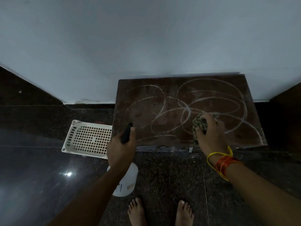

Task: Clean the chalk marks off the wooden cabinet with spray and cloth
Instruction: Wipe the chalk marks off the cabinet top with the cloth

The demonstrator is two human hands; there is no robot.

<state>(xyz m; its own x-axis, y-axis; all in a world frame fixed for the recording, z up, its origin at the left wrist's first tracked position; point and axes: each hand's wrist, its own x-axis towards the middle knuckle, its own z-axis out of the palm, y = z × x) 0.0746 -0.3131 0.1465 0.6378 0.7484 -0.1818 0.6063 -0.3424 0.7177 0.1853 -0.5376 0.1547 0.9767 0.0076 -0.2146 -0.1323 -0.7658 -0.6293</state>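
A low brown wooden cabinet [146, 98] stands against the wall, its top covered in looping white chalk marks [211, 98]. My left hand [120, 150] grips a white spray bottle [126, 181] by its black nozzle head [126, 133], which points at the cabinet's left front part. My right hand [210, 132] presses a bunched greenish patterned cloth [199, 123] onto the cabinet top near its front right. Yellow and orange threads circle that wrist.
A white perforated plastic basket [88, 138] lies on the dark polished floor just left of the cabinet. A pale wall [146, 38] rises behind. My bare feet [160, 212] stand on the speckled floor in front of the cabinet.
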